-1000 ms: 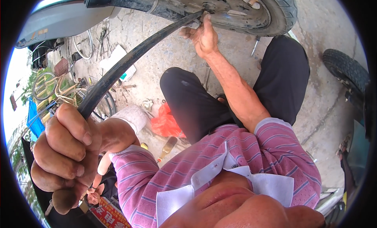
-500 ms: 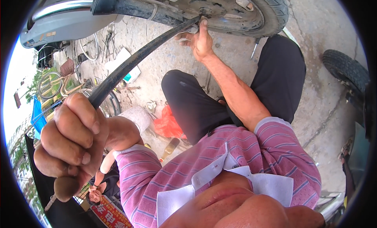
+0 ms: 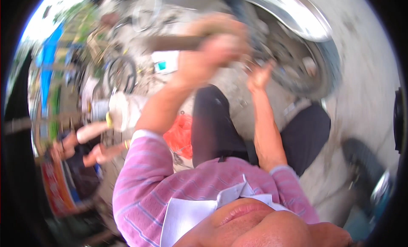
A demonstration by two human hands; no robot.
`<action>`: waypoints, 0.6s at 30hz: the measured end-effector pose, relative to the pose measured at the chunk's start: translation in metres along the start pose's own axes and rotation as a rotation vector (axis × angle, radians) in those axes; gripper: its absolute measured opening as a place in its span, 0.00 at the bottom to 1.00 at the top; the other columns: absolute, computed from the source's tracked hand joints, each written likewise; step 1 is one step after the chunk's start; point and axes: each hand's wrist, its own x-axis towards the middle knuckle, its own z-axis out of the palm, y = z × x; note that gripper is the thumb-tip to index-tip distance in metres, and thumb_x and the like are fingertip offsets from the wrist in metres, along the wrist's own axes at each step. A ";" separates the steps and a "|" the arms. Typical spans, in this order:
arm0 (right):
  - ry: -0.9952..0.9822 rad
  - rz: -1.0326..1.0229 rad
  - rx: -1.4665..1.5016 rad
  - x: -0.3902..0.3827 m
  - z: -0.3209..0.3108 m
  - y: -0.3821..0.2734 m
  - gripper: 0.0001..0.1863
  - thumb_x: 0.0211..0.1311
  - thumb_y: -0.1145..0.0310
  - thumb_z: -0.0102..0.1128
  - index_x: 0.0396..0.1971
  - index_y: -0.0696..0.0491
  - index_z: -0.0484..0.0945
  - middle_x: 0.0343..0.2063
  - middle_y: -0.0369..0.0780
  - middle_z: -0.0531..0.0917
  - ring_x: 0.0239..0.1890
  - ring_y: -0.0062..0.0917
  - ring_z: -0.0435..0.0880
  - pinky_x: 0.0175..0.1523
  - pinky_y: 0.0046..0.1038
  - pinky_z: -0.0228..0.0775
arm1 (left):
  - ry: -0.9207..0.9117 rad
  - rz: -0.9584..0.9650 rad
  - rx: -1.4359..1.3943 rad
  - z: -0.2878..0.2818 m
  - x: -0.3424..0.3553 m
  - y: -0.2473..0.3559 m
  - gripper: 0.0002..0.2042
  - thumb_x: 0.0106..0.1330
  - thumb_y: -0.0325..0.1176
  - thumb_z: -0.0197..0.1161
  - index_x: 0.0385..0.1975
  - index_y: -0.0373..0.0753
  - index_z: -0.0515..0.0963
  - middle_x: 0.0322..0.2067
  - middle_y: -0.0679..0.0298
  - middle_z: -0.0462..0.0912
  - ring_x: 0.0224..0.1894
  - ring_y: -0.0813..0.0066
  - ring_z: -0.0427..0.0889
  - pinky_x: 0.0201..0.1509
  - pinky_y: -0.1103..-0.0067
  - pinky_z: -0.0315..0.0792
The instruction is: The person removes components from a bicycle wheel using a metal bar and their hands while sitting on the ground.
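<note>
My left hand (image 3: 223, 42), smeared by motion, is wrapped round a bar. One blurred brown end of the bar (image 3: 174, 43) sticks out to the left of the fist. The rest of its length is hidden behind my hand. A little to the right, my right hand (image 3: 259, 79) reaches up to the hub side of a dusty wheel (image 3: 293, 55). Its thumb and fingers are at or close to the hub, too blurred to show what they grip. Above the wheel curves a shiny metal fender (image 3: 304, 15).
Between my dark-trousered knees and the left side lies a red plastic bag (image 3: 178, 136). A white box with a green patch (image 3: 165, 62) and a loose bicycle wheel (image 3: 121, 74) lie beyond. Another person's arms (image 3: 100, 151) show at left. A dark tyre (image 3: 363, 159) stands at right.
My left hand, with the bar, has swung from the lower left up toward the wheel. The view has shifted, bringing the fender in. My right hand stays at the hub.
</note>
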 end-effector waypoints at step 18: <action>-0.106 0.096 -0.210 -0.008 -0.011 -0.034 0.45 0.60 0.24 0.30 0.61 0.48 0.64 0.44 0.41 0.82 0.42 0.31 0.81 0.43 0.33 0.70 | 0.192 0.219 -0.185 -0.047 0.001 0.176 0.22 0.61 0.54 0.62 0.14 0.45 0.69 0.14 0.73 0.66 0.12 0.82 0.62 0.23 0.82 0.60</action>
